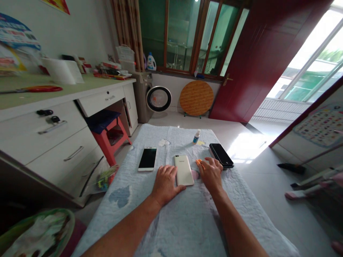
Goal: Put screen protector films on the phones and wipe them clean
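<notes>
A white smartphone (184,169) lies face down in the middle of the blue patterned cloth cover (187,228). My left hand (166,180) rests on the cover with its fingers along the phone's left edge and its thumb at the bottom edge, holding it. To the right, my right hand (211,174) is closed on a small orange cloth (198,162), pressed low over the cover and apart from the white phone. A second white phone (147,159) lies screen up at the left. Beside my right fingertips lies a black phone (222,155), seemingly on another dark flat item.
A small spray bottle (196,137) stands toward the cover's far edge. On the left are a white desk (66,134), a red stool (111,137) and a basin (71,217). A round wooden tabletop (197,98) leans against the back wall.
</notes>
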The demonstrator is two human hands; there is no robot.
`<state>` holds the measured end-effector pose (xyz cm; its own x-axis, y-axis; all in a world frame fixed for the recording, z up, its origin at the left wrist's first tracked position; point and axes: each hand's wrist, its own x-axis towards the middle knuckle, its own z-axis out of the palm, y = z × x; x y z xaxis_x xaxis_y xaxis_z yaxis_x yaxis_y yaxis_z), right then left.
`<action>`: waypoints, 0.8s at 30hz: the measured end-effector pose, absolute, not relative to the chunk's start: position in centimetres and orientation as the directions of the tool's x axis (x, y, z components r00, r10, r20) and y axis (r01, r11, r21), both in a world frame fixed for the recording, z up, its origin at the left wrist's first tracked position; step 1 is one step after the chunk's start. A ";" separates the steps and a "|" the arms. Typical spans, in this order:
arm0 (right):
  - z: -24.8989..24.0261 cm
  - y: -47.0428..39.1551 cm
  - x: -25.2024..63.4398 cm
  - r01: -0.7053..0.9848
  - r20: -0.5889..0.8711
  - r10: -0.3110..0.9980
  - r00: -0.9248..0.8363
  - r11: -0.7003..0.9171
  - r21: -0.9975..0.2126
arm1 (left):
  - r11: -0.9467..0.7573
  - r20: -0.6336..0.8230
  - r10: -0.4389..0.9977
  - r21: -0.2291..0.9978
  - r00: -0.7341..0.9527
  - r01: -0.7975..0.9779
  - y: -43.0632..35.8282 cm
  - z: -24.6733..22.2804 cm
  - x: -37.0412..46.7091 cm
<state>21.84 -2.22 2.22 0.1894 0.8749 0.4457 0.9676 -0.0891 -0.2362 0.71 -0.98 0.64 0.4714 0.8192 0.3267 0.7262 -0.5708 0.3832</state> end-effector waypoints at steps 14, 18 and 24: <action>0.5 -3.2 17.0 0.884 0.238 0.964 0.120 0.005 -0.467 | -0.589 0.331 0.806 0.361 0.491 0.723 -1.4 0.5 1.0; 0.0 -2.8 17.7 0.707 0.211 0.945 0.250 -0.030 -0.706 | -0.591 0.330 0.805 0.360 0.494 0.722 -1.3 0.4 1.1; 0.8 -2.8 18.0 0.377 0.152 0.960 0.234 0.054 -0.925 | -0.582 0.328 0.809 0.334 0.488 0.741 -1.5 0.9 1.3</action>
<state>18.01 -2.78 0.76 0.2340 0.9603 0.1518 0.3772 0.0542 -0.9246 1.34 -1.52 0.86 0.4876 0.8093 0.3277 0.7415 -0.5820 0.3340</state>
